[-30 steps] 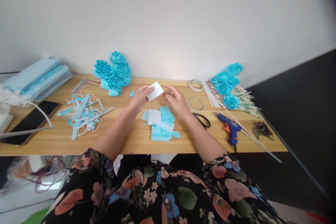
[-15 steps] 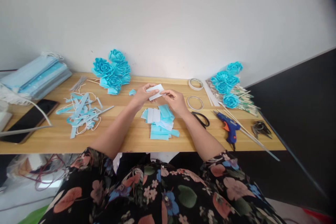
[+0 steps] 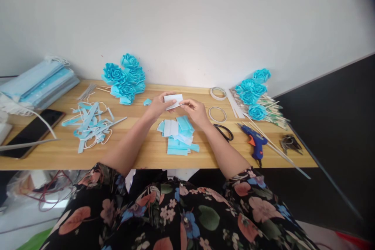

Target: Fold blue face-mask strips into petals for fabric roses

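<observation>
Between my hands is a small white rectangular piece of mask fabric (image 3: 175, 99), held above the table. My left hand (image 3: 159, 106) grips its left side, thumb on top and fingers behind. Thumb and fingertips of my right hand (image 3: 194, 110) pinch its lower right corner. Just below them on the table lies a loose pile of blue and white cut fabric pieces (image 3: 179, 136). A small blue scrap (image 3: 147, 102) rests left of my left hand.
Blue fabric roses (image 3: 124, 78) stand at the back left, more roses (image 3: 252, 90) on sticks at right. Cut strips with ear loops (image 3: 92, 123), a phone (image 3: 32, 134) and stacked face masks (image 3: 38, 80) lie left. Tape rolls (image 3: 217, 114), black-handled scissors (image 3: 225, 133) and a blue glue gun (image 3: 256, 140) lie right.
The white fabric piece has turned slightly, from slanting up to the right to nearly level. Both hands keep their hold in about the same place.
</observation>
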Action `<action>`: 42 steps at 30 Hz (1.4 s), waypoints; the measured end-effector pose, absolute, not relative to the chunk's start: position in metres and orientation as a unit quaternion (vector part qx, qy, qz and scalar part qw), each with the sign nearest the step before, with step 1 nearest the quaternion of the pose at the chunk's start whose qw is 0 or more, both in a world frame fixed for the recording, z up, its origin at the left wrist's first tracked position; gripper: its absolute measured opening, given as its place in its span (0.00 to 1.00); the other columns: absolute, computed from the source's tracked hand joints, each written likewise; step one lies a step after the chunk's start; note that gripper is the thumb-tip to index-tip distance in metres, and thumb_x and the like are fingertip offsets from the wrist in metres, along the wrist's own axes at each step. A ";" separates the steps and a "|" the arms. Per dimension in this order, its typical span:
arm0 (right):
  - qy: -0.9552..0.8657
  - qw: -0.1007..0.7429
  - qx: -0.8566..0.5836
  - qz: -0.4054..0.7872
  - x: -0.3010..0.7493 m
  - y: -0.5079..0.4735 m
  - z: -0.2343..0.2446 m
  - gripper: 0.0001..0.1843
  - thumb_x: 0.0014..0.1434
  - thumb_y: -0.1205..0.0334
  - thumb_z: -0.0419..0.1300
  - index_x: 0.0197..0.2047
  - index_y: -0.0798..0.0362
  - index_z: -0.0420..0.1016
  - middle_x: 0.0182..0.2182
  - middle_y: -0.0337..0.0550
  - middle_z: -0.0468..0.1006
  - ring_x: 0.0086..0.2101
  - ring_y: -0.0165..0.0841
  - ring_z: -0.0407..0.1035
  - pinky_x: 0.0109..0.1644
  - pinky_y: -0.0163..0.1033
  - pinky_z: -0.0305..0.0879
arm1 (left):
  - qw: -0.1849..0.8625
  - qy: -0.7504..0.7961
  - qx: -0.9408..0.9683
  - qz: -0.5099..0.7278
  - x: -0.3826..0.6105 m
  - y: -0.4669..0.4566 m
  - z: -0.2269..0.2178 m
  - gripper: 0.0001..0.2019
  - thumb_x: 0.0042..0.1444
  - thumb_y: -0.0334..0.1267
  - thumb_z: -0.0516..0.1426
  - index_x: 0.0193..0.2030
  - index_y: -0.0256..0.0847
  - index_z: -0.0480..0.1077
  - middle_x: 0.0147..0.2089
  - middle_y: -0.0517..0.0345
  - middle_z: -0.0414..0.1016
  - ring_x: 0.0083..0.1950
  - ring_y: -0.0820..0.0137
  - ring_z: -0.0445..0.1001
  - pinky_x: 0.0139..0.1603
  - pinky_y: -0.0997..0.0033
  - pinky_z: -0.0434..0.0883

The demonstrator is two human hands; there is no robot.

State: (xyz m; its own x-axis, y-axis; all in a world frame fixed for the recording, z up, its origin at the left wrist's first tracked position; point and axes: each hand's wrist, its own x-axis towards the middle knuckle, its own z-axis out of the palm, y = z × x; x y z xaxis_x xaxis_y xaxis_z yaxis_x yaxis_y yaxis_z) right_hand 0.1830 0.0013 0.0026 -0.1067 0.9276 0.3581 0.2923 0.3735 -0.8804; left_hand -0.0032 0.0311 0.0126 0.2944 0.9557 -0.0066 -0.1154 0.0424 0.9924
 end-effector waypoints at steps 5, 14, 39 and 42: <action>-0.655 0.491 -0.463 0.339 0.182 0.001 0.001 0.11 0.57 0.53 0.63 0.35 0.52 0.79 0.31 0.39 0.81 0.30 0.30 0.70 0.37 0.36 0.64 | 0.580 0.397 0.554 0.446 -0.004 0.031 0.012 0.28 0.48 0.36 0.66 0.57 0.32 0.70 0.26 0.61 0.77 0.25 0.73 0.75 0.31 0.73 0.73; -0.625 0.507 -0.478 0.353 0.180 0.001 0.001 0.12 0.54 0.51 0.64 0.33 0.52 0.75 0.29 0.36 0.76 0.28 0.28 0.66 0.36 0.35 0.63 | 0.577 0.392 0.562 0.444 -0.002 0.030 0.010 0.26 0.48 0.36 0.65 0.55 0.33 0.71 0.27 0.60 0.78 0.25 0.73 0.75 0.31 0.72 0.74; -0.604 0.495 -0.461 0.422 0.182 0.008 -0.011 0.32 0.56 0.49 0.64 0.62 0.48 0.69 0.29 0.36 0.73 0.29 0.30 0.67 0.37 0.38 0.68 | 0.466 0.414 0.645 0.442 0.002 0.028 0.008 0.30 0.47 0.37 0.64 0.60 0.37 0.70 0.30 0.62 0.75 0.28 0.74 0.69 0.32 0.74 0.66; -0.609 0.483 -0.461 0.427 0.181 0.008 -0.010 0.30 0.56 0.50 0.64 0.60 0.49 0.72 0.30 0.38 0.75 0.30 0.31 0.67 0.37 0.38 0.69 | 0.446 0.419 0.652 0.448 0.004 0.026 0.008 0.30 0.47 0.36 0.63 0.61 0.38 0.69 0.32 0.60 0.76 0.28 0.73 0.69 0.32 0.74 0.65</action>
State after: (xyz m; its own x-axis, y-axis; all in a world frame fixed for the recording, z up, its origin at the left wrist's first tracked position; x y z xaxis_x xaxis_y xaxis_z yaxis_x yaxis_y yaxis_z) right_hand 0.1811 0.0076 -0.0101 -0.1077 0.9749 0.1951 0.1484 0.2098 -0.9664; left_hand 0.0036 0.0264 0.0081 0.2477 0.9459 0.2096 0.1469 -0.2505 0.9569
